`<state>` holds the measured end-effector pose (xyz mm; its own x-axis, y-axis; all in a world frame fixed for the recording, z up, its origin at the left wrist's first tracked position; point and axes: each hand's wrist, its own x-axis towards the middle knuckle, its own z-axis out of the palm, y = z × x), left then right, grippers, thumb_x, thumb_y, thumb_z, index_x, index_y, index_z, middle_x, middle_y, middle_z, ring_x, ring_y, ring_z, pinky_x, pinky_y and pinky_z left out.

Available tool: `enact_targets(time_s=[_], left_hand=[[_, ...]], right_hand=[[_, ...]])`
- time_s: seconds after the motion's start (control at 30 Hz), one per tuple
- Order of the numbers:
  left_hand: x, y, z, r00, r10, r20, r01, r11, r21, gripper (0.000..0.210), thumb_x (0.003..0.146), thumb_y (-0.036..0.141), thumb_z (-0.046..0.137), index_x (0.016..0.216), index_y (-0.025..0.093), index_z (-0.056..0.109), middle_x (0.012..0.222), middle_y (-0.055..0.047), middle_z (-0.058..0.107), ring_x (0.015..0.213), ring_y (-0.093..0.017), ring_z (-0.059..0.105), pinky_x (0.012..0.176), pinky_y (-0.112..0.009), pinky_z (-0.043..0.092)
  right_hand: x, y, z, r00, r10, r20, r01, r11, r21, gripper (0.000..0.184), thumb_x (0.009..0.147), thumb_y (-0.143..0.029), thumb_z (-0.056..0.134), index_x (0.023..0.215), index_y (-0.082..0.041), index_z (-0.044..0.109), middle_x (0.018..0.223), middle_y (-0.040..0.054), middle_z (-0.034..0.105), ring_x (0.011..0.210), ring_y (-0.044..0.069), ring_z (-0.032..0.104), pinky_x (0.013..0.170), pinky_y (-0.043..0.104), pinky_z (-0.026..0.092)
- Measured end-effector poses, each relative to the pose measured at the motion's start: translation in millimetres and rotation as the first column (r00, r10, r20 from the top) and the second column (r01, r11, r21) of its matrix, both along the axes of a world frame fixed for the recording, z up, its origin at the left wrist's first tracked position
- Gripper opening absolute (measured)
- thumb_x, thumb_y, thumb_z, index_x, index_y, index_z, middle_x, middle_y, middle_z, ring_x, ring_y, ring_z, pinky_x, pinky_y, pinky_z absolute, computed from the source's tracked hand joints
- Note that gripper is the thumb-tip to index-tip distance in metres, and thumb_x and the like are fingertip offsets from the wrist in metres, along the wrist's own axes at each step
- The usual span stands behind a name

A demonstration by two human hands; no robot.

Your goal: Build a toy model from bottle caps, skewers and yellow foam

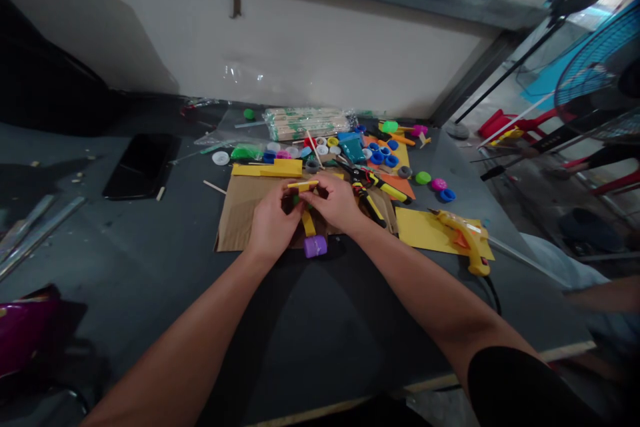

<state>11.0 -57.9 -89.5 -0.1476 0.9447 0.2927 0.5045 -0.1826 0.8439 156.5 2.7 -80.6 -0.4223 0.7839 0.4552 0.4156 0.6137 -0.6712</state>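
Observation:
Both hands meet over a sheet of brown cardboard (240, 213). My left hand (273, 220) and my right hand (337, 200) are closed, with their fingertips pinching a small yellow strip piece (303, 185) between them. A bit of green shows under it, partly hidden by the fingers. Below, a yellow strip (309, 221) runs down to a purple bottle cap (315, 246) at the cardboard's near edge; whether it is joined to the held piece, I cannot tell. Beyond my right hand lie pliers (385, 187) with yellow and black handles. Folded yellow card (287, 167) rests on the cardboard's far edge.
A yellow glue gun (467, 237) lies on yellow card (415, 230) at the right. Loose bottle caps (377, 157) and packed wooden sticks (310, 123) are at the back. A phone (141, 165) lies left. Someone's arm (607, 295) shows at the right edge.

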Motion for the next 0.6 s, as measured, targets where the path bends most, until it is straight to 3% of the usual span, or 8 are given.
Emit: enact_targets(time_s=[0.1, 0.23, 0.43, 0.6], left_hand=[[-0.3, -0.1, 0.7, 1.000, 0.000, 0.003, 0.000, 1.000, -0.008, 0.034, 0.081, 0.020, 0.063, 0.115, 0.020, 0.058, 0.110, -0.008, 0.069, 0.101, -0.023, 0.066, 0.091, -0.040, 0.052], [-0.5, -0.3, 0.4, 1.000, -0.015, 0.015, 0.015, 1.000, 0.004, 0.035, 0.081, 0.020, 0.062, 0.116, 0.021, 0.057, 0.111, -0.007, 0.068, 0.101, -0.022, 0.066, 0.091, -0.039, 0.052], [-0.5, 0.6, -1.2, 0.999, -0.023, 0.025, 0.022, 1.000, 0.004, 0.037, 0.080, 0.018, 0.062, 0.116, 0.020, 0.056, 0.110, -0.007, 0.068, 0.100, -0.022, 0.066, 0.091, -0.039, 0.052], [-0.2, 0.4, -0.8, 0.999, -0.027, 0.028, 0.027, 1.000, -0.001, 0.036, 0.080, 0.019, 0.062, 0.116, 0.021, 0.057, 0.111, -0.007, 0.068, 0.101, -0.021, 0.066, 0.091, -0.038, 0.052]], right_hand=[[0.4, -0.5, -0.3, 0.999, 0.021, -0.041, -0.021, 1.000, -0.002, 0.020, 0.084, -0.039, 0.064, 0.079, -0.020, 0.064, 0.073, 0.0015, 0.062, 0.071, 0.017, 0.056, 0.066, 0.029, 0.042], [-1.5, -1.4, 0.2, 0.989, 0.026, -0.145, -0.044, 0.992, -0.117, 0.024, 0.080, -0.040, 0.067, 0.093, -0.020, 0.067, 0.084, 0.0019, 0.067, 0.069, 0.015, 0.058, 0.063, 0.027, 0.044], [-5.4, -2.1, 0.4, 0.983, -0.016, -0.181, -0.003, 0.995, -0.102, 0.019, 0.081, -0.039, 0.066, 0.078, -0.020, 0.064, 0.072, -0.0003, 0.062, 0.068, 0.014, 0.056, 0.063, 0.027, 0.043], [-4.1, -3.0, 1.4, 0.981, -0.010, -0.192, -0.018, 0.990, -0.140, 0.021, 0.079, -0.040, 0.067, 0.083, -0.020, 0.065, 0.075, 0.0000, 0.064, 0.065, 0.014, 0.054, 0.061, 0.026, 0.043]])
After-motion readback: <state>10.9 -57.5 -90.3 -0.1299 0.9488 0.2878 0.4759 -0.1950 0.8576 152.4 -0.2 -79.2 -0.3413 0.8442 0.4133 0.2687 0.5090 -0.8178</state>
